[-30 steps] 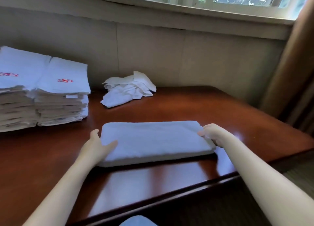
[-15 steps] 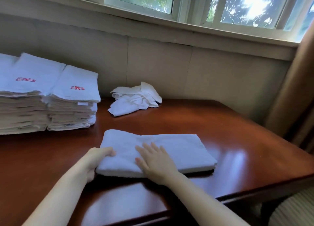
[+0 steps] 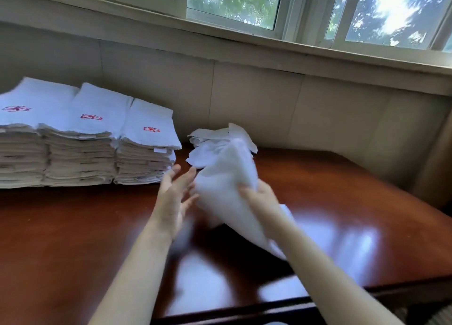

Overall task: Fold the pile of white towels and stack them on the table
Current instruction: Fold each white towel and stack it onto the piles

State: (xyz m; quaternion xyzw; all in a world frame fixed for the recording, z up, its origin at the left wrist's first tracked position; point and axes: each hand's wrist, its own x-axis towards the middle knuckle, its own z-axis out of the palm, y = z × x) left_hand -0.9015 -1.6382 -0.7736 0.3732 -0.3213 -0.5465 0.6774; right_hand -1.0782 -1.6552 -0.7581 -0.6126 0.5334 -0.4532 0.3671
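Right hand (image 3: 259, 195): clamped on the folded towel (image 3: 225, 185), gripping it partway along its right edge. Blur hides how the single fingers lie.

Left hand (image 3: 176, 197): fingers straight and a little spread, palm turned toward the towel, holding nothing. Its fingertips (image 3: 192, 175) sit right at the towel's left edge. I cannot tell through the blur whether they touch it.

The towel is between the two hands and up off the table (image 3: 73, 227). It is tilted, far end high and away from me, near end low beside the right forearm. Its outline is smeared, so I cannot read the folds. There is a dark shadow on the wood beneath it.

Outward from there:
- Behind the towel, against the wall (image 3: 269, 104), is the pile (image 3: 208, 151) of loose white towels. It is crumpled and partly hidden by the held one.
- Beyond the left hand and to its left, three stacks (image 3: 80, 153) of folded towels stand side by side at the back of the table, pressed against each other. Each top towel carries a red emblem (image 3: 151, 129).
- The nearest stack is just beside the pile, with a strip of bare wood between them.
- A window (image 3: 232, 4) runs above the wall.
- A curtain (image 3: 437, 158) hangs at far right.
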